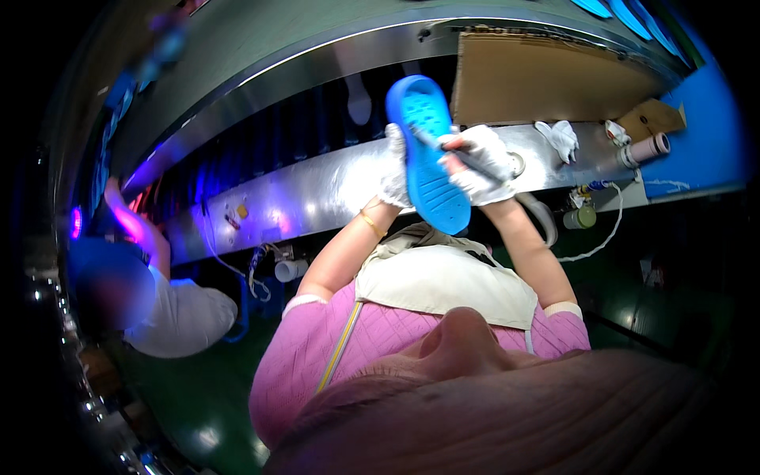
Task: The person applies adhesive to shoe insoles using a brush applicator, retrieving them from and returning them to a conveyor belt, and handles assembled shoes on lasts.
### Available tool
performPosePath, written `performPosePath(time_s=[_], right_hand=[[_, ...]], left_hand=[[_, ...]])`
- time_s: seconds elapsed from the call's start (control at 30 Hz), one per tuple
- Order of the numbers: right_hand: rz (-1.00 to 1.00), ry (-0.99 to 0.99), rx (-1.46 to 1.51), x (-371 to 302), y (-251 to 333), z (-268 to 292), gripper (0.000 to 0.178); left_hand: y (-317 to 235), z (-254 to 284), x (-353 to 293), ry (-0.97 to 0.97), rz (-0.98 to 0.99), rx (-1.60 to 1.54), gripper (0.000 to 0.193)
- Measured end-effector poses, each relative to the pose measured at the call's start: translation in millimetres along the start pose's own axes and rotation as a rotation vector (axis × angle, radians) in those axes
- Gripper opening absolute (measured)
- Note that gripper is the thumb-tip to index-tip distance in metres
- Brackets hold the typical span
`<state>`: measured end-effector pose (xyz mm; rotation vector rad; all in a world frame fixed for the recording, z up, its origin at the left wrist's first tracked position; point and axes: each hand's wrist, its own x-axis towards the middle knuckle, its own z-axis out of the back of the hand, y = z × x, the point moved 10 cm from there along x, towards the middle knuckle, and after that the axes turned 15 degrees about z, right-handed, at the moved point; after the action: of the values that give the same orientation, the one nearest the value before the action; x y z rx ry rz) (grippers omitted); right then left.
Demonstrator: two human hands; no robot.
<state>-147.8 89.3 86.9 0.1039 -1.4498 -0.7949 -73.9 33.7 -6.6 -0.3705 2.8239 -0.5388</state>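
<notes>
A bright blue shoe sole is held up over the metal bench, toe end away from me, its holed and ribbed face toward me. My left hand, in a white glove, grips the sole along its left edge. In my right hand, gloved in white with fingertips bare, is a slim brush. Its tip lies against the upper middle of the sole; most of the handle is hidden by the fingers.
A cardboard sheet stands behind the bench. To the right lie a white glove and a pink cylinder. A jar hangs by the front edge. Another person works at the left, beside the conveyor.
</notes>
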Motion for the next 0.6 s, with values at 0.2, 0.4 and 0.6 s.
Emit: performPosePath(time_s=[0.2,0.4,0.6], right_hand=[[-0.303,0.065,0.267,-22.8,-22.6,-45.6,0.017],[-0.056,0.202,0.133,-5.1,13.1,-68.9,0.018],[0.121,0.121,0.030,-0.2,29.4,-47.1,0.013]], left_hand=[[-39.1,34.1,-42.1,-0.055,-0.246,-0.059,0.099],[-73.8,43.4,-53.1,-0.197,-0.369,0.102,0.095],[-75.6,24.3,-56.2,-0.087,-0.307,0.022,0.094]])
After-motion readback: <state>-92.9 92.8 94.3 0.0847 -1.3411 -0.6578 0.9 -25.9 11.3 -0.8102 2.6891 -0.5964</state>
